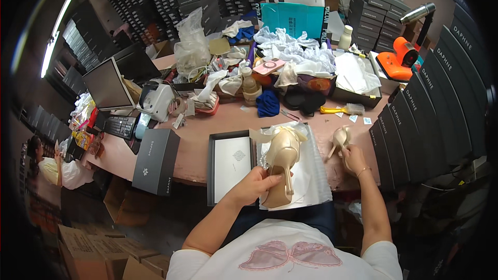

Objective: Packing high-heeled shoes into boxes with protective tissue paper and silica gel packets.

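Observation:
My left hand (252,185) is closed round a beige high-heeled shoe (284,156), its thin heel pointing toward me and a pale ribbon at its top. This shoe is above an open shoebox lined with white tissue paper (315,176). The box lid (211,168) lies beside it on the left, its white inside facing up. Over the table to the right, my right hand (355,159) grips a second beige high-heeled shoe (341,139). Part of that shoe is hidden by my fingers.
Black shoeboxes (415,124) stand stacked at the right edge. One closed shoebox (155,158) sits left, near a keyboard (120,126) and monitor (110,84). Behind are a yellow-handled brush (340,109), a bottle (250,87), a blue cloth (268,103) and an orange device (398,61). Another person (59,168) sits far left.

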Motion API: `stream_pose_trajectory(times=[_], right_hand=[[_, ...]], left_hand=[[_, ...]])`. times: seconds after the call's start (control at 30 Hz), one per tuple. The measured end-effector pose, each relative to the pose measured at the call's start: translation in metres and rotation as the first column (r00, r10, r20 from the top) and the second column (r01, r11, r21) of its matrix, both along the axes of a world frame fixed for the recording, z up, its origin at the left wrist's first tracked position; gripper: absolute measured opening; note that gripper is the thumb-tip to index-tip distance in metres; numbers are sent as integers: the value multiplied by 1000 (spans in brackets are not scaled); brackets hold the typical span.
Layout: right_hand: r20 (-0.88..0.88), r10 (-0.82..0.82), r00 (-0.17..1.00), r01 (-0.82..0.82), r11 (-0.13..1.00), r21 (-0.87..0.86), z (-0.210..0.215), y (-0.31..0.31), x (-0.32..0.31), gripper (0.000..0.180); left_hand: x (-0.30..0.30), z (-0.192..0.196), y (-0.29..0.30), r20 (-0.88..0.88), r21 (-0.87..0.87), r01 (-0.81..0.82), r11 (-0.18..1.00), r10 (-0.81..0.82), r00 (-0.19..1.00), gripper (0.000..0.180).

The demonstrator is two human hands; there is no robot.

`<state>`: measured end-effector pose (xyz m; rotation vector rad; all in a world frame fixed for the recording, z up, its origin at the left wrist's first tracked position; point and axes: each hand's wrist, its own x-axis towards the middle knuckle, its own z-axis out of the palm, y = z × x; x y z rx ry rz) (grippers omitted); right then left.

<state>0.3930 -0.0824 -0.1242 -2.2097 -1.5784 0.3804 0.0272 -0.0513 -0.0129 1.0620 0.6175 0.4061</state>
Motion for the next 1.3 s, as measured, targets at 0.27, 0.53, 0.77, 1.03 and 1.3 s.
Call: stream_pose_trajectory(times=[0.27,0.53,0.77,1.03,1.3], right_hand=[[-975,224,-18,-175,959,223,95,-16,-153,57],[-923,92,-373,35,996,86,66,-36,-161,58],[-875,154,-458,79,988,133,35,-53,-153,62],[-865,179,-469,84,984,158,22,-61,-150,56],[-870,171,-462,120,984,130,16,-59,-146,58]], left_hand=[[0,20,-4,-497,435,380,816,-134,857,27],[-78,-36,0,-29,530,-635,562,760,649,54],[-67,-63,-22,93,-178,-643,745,663,743,42],[-62,-52,-16,168,-127,-654,746,666,727,31],[-56,-40,-14,152,-41,-670,741,667,729,31]])
